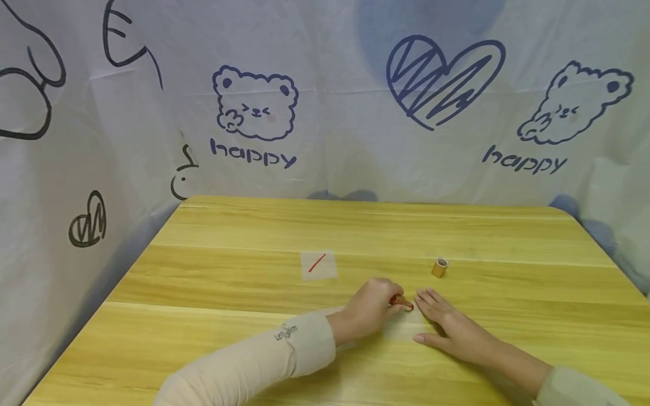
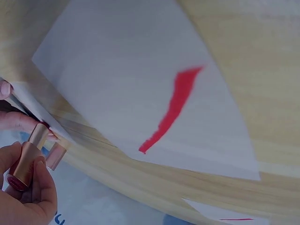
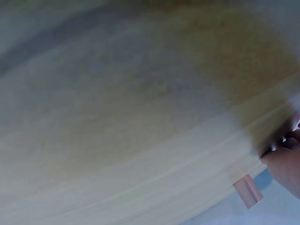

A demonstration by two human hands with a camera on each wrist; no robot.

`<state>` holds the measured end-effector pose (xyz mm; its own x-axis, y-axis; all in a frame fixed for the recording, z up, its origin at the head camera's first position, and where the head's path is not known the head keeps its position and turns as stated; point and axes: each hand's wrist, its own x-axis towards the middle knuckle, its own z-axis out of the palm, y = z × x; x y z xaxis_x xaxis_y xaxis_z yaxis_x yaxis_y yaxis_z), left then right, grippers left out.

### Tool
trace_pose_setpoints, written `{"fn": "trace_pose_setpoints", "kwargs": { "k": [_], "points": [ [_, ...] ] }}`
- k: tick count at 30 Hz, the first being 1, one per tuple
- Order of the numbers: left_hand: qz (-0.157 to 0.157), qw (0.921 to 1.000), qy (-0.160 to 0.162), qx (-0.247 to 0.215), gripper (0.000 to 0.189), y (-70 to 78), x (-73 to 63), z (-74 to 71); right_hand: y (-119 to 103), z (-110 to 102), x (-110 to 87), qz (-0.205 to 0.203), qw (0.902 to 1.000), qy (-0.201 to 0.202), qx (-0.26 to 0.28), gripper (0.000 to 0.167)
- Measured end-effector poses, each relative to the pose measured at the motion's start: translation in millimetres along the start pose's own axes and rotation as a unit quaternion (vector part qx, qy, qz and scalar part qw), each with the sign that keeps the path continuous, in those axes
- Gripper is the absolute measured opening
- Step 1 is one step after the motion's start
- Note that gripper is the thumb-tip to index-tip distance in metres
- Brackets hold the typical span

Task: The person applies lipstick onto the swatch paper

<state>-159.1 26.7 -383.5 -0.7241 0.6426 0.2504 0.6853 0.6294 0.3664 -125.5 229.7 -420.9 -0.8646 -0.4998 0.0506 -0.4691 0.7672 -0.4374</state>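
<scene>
My left hand (image 1: 368, 304) grips a lipstick (image 1: 401, 303) with a gold case between thumb and fingers. In the left wrist view the lipstick (image 2: 28, 159) has its red tip turned toward a thin paper (image 2: 44, 112) by the other hand. That thin paper (image 1: 398, 330) lies on the table between both hands in the head view, partly covered. My right hand (image 1: 457, 332) rests with fingers extended at the paper's right side, fingertips close to the lipstick tip. Beyond it stands the lipstick cap (image 1: 439, 268), upright with its opening up, also in the right wrist view (image 3: 248, 191).
Farther back on the wooden table (image 1: 244, 225) lies a thin square paper (image 1: 330, 268) with one slanted red stroke. Another sheet (image 2: 126, 70) with a broad red stroke lies below my left wrist, mostly hidden by the forearm in the head view. A printed cloth (image 1: 330, 113) hangs behind.
</scene>
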Motion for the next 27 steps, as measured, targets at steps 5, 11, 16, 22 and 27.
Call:
{"fn": "trace_pose_setpoints", "kwargs": {
  "k": [5, 11, 16, 22, 27],
  "points": [
    [-0.002, 0.9999, -0.011, 0.007, 0.017, 2.0, 0.7, -1.8, 0.6, 0.4, 0.0, -0.001, 1.0000, 0.001, -0.001, 0.076],
    [0.000, 0.9998, -0.015, 0.014, 0.013, 3.6, 1.4, -2.9, 1.1, 0.5, -0.2, 0.000, 1.0000, 0.002, -0.002, 0.076],
    [0.003, 0.9997, -0.015, 0.021, 0.011, 3.6, 1.9, -2.2, 0.4, 0.1, -0.6, 0.000, 1.0000, 0.001, -0.003, 0.076],
    [-0.005, 0.9994, -0.020, 0.028, 0.012, 4.3, 1.0, -1.8, -0.2, -0.4, -0.8, 0.001, 1.0000, -0.002, 0.000, 0.076],
    [-0.004, 0.9993, -0.017, 0.033, 0.013, 4.2, -0.4, -1.7, -0.2, -0.6, -0.5, -0.001, 1.0000, 0.000, 0.000, 0.075]
  ]
}}
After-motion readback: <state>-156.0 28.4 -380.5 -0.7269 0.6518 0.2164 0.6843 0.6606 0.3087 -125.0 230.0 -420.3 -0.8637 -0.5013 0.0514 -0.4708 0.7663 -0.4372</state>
